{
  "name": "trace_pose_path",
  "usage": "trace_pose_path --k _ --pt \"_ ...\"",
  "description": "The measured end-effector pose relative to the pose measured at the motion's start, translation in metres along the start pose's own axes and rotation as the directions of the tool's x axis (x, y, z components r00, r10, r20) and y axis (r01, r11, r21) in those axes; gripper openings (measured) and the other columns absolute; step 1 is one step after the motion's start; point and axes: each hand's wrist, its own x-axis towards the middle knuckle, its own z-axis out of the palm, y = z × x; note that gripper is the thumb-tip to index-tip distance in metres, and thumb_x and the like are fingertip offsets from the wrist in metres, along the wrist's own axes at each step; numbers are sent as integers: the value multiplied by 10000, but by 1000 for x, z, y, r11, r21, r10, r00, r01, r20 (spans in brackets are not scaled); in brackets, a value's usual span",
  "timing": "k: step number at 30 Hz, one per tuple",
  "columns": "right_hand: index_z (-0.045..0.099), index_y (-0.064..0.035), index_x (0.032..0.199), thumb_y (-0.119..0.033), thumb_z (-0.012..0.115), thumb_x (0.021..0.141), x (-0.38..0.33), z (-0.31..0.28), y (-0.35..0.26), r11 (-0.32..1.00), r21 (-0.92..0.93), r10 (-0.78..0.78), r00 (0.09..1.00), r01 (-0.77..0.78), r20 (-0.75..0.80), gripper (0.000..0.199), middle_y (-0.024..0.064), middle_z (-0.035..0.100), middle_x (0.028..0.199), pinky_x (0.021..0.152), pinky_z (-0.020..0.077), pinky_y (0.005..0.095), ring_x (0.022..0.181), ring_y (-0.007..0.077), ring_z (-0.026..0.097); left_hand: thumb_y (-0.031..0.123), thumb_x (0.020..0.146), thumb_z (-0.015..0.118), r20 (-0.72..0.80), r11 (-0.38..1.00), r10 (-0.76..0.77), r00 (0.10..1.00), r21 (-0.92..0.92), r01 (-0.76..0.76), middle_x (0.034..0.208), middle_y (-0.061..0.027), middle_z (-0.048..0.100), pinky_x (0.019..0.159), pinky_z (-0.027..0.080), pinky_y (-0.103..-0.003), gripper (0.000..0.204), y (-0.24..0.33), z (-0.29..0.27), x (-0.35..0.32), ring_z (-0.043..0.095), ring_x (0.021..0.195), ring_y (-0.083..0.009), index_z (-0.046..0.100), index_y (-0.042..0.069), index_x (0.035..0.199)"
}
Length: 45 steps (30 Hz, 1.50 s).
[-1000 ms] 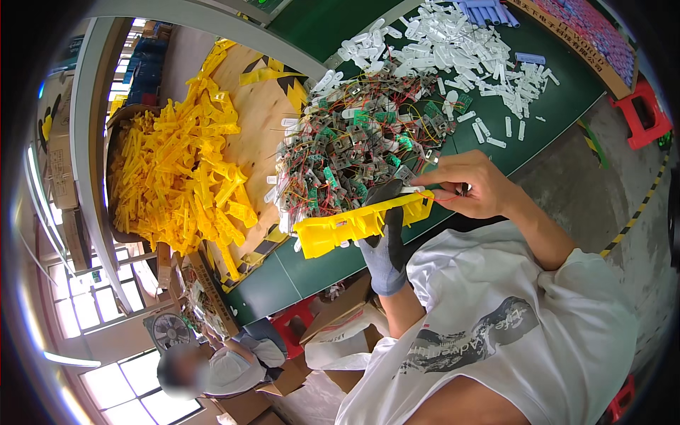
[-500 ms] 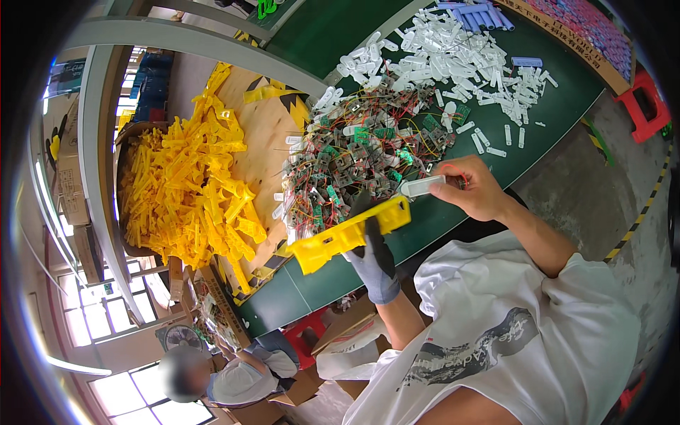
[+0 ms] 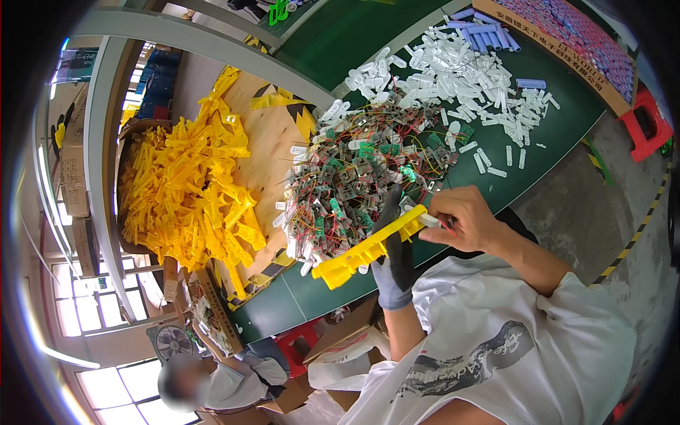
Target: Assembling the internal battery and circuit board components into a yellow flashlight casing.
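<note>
My left hand (image 3: pixel 397 258), in a dark grey glove, grips a long yellow plastic strip (image 3: pixel 368 246) near its middle and holds it over the green table (image 3: pixel 297 304). My bare right hand (image 3: pixel 464 219) pinches a small white piece (image 3: pixel 428 220) at the strip's right end. Just beyond both hands lies a heap of small circuit boards with red and green wires (image 3: pixel 354 180).
A pile of white plastic pieces (image 3: pixel 453 71) covers the far table. Many yellow strips (image 3: pixel 188 191) fill a box and spill onto a wooden board at the left. A red stool (image 3: pixel 648 120) stands at right. Another person (image 3: pixel 212 382) sits at the lower left.
The yellow strip has tilted, its left end dropping lower. My right hand brought the white piece down from above the strip to its right end.
</note>
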Motion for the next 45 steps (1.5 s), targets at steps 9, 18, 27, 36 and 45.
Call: trace_pose_path --k 9,18,27,36,45 --pt "519 -38 667 -376 869 608 3 -14 9 928 62 350 917 -367 190 490 28 536 604 483 380 262 536 118 499 113 894 625 153 429 -695 702 -696 576 1147 -94 564 872 446 -308 396 -7 20 -14 558 974 -157 477 27 1250" --pt "623 -37 923 -115 769 747 -13 -14 12 710 527 324 881 -467 344 241 3 602 881 636 440 225 724 68 521 -35 878 565 -387 572 -769 509 -773 275 1209 -155 542 927 465 -336 413 -4 -13 28 571 1040 -200 407 -71 1258" --pt "610 5 961 4 759 744 -11 -1 21 571 748 456 888 -339 55 263 34 617 888 712 501 204 756 66 585 -26 879 588 -394 601 -715 577 -768 221 1149 -137 587 944 450 -342 385 -2 -18 31 577 1022 -194 450 -56 1237" --pt "642 -1 900 -113 777 763 3 -8 3 713 545 482 873 -442 77 223 -15 593 635 463 343 158 533 2 508 -146 790 539 -68 503 -525 848 -829 244 1316 -157 440 1005 392 -357 700 -6 3 0 480 1194 -229 233 21 1397" --pt "588 -14 765 -242 639 871 25 -1 0 776 290 489 825 -560 284 256 0 557 643 498 375 196 564 32 501 26 723 737 45 413 -662 748 -811 415 1038 -69 576 845 451 -286 537 18 27 -6 560 920 -148 469 -14 1187"
